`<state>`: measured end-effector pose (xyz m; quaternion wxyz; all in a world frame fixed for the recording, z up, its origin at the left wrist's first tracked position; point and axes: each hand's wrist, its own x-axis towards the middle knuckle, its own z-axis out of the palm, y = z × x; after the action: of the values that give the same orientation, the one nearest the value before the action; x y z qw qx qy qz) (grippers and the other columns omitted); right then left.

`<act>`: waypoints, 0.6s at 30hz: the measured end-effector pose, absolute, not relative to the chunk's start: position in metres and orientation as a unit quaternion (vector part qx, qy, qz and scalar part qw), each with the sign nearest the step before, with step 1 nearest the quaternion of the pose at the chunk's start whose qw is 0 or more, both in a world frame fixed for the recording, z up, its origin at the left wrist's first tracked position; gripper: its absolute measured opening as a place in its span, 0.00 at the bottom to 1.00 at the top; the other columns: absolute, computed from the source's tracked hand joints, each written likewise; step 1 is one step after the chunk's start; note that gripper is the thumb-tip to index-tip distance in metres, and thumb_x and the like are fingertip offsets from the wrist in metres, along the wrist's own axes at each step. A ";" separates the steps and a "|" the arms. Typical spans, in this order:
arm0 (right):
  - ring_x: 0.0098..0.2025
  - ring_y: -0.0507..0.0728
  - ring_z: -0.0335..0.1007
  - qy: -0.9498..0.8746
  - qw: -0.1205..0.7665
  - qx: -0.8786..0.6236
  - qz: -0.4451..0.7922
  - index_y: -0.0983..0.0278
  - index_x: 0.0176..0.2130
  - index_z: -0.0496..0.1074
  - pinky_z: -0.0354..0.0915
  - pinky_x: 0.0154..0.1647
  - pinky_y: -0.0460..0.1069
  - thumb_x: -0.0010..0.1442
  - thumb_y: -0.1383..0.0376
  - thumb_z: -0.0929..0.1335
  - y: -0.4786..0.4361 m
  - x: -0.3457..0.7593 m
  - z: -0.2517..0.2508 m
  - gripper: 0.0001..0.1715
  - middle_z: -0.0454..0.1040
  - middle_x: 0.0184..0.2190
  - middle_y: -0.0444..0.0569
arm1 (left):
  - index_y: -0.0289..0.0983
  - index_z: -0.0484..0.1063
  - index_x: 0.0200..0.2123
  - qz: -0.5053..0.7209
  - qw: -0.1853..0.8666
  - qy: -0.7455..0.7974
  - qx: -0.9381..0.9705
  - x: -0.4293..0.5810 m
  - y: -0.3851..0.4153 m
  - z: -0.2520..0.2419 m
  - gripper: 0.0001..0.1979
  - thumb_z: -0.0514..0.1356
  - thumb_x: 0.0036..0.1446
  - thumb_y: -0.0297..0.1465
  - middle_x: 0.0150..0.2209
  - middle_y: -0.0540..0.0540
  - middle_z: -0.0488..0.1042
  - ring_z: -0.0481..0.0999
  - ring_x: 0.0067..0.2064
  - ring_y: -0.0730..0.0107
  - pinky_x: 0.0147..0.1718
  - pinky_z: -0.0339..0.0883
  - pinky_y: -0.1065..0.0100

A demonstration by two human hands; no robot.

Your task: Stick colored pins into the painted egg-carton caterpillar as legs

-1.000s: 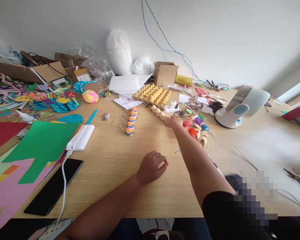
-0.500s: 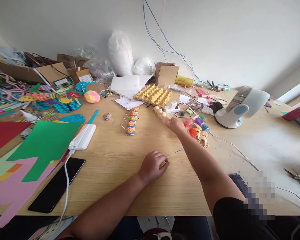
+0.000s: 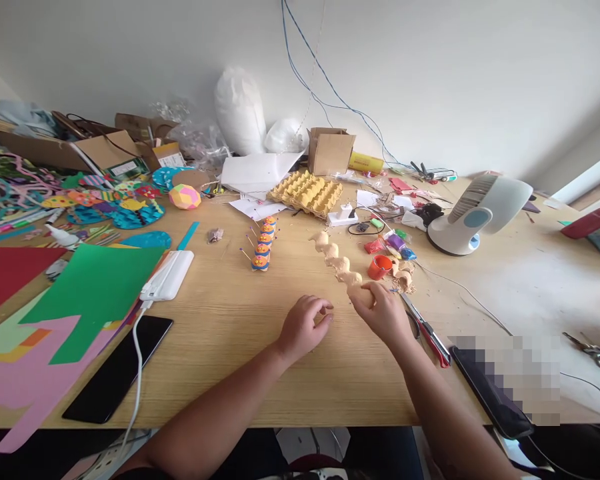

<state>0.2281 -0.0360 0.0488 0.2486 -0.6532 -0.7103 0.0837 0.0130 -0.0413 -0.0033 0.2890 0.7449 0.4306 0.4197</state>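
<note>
My right hand (image 3: 383, 312) grips the near end of a cream-coloured egg carton strip (image 3: 337, 260), a row of several cups. The strip slants away from me toward the far left, just above or on the table; I cannot tell which. My left hand (image 3: 305, 327) rests on the wood to the left of it, fingers loosely curled and apart, with nothing in them. Farther off to the left stands a painted egg carton caterpillar (image 3: 261, 247), orange and blue with faces and pins sticking out.
A red-orange cup (image 3: 379, 267) and coloured clay packets (image 3: 394, 241) lie beyond my right hand. A utility knife (image 3: 430, 333) is right of my wrist. A yellow egg tray (image 3: 307, 193) sits at the back, a fan (image 3: 473, 220) at right, green paper (image 3: 95, 287) at left.
My right hand has drawn the egg carton strip toward me from farther back on the table. The knife beside my right arm has come into sight. My left hand has barely moved.
</note>
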 end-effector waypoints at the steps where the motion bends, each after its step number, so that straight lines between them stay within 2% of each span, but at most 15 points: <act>1: 0.38 0.63 0.74 -0.702 0.259 -0.657 0.091 0.59 0.42 0.72 0.63 0.36 0.53 0.61 0.49 0.68 -0.048 0.230 0.046 0.18 0.78 0.39 0.53 | 0.39 0.74 0.43 0.430 0.340 0.436 0.714 0.013 -0.041 -0.004 0.07 0.61 0.61 0.31 0.38 0.44 0.77 0.75 0.43 0.63 0.44 0.69 0.61; 5: 0.36 0.61 0.74 -0.673 0.281 -0.675 0.113 0.59 0.44 0.71 0.64 0.36 0.53 0.62 0.50 0.68 -0.085 0.223 0.030 0.17 0.77 0.40 0.52 | 0.40 0.67 0.56 0.441 0.580 0.418 0.542 0.015 -0.037 -0.006 0.20 0.62 0.61 0.36 0.50 0.41 0.78 0.77 0.47 0.65 0.43 0.70 0.64; 8: 0.36 0.60 0.74 -0.667 0.278 -0.683 0.105 0.59 0.44 0.71 0.63 0.37 0.53 0.62 0.50 0.68 -0.100 0.212 0.018 0.17 0.77 0.40 0.52 | 0.41 0.62 0.60 0.440 0.685 0.375 0.444 0.015 -0.036 -0.005 0.27 0.64 0.60 0.38 0.55 0.39 0.76 0.77 0.52 0.64 0.47 0.69 0.63; 12: 0.39 0.60 0.74 -0.673 0.260 -0.688 0.073 0.61 0.45 0.71 0.64 0.40 0.53 0.63 0.51 0.68 -0.108 0.201 0.010 0.18 0.77 0.40 0.51 | 0.41 0.64 0.61 0.433 0.747 0.330 0.382 0.015 -0.037 -0.001 0.28 0.65 0.60 0.39 0.53 0.40 0.77 0.77 0.53 0.63 0.49 0.67 0.64; 18: 0.43 0.62 0.75 -0.680 0.227 -0.694 0.063 0.63 0.45 0.71 0.64 0.41 0.53 0.64 0.51 0.68 -0.114 0.186 0.011 0.19 0.77 0.41 0.51 | 0.42 0.67 0.57 0.450 0.767 0.330 0.317 0.020 -0.038 -0.003 0.28 0.70 0.54 0.38 0.46 0.45 0.79 0.78 0.46 0.68 0.47 0.69 0.65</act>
<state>0.1858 -0.1144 0.0107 0.2267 -0.6942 -0.6803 0.0626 0.0196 -0.0379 -0.0026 0.7665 0.3174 0.3300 0.4503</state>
